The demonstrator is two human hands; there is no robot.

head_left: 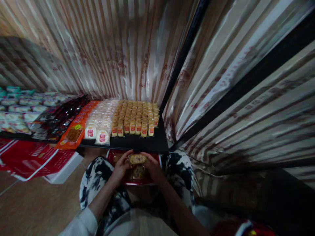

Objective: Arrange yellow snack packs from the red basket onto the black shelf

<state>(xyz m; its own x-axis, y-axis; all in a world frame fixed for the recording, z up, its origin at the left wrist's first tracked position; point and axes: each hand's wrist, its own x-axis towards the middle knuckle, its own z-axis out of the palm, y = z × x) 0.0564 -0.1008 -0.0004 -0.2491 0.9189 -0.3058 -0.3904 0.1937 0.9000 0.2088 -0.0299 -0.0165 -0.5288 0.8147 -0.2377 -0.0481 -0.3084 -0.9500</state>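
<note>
Between my left hand (121,167) and my right hand (153,165) is a small clear-wrapped snack pack (137,159), yellowish and oblong, gripped at its two ends. Both hands are closed on it, just in front of the shelf edge. Below it, a red bag (145,181) lies across my lap, with more wrapped yellowish pieces (138,172) showing in it. On the black shelf (137,144) ahead stand rows of similar small yellow packs (137,121) with red labels. The wrapping's fine print is too blurred to read.
Left of the yellow packs lie round white packs (102,135), an orange packet (73,132), dark shiny packets (56,119) and white packets (17,118). A red and white box (44,160) is below the shelf. Black posts (183,55) and striped plastic sheeting (128,49) rise behind.
</note>
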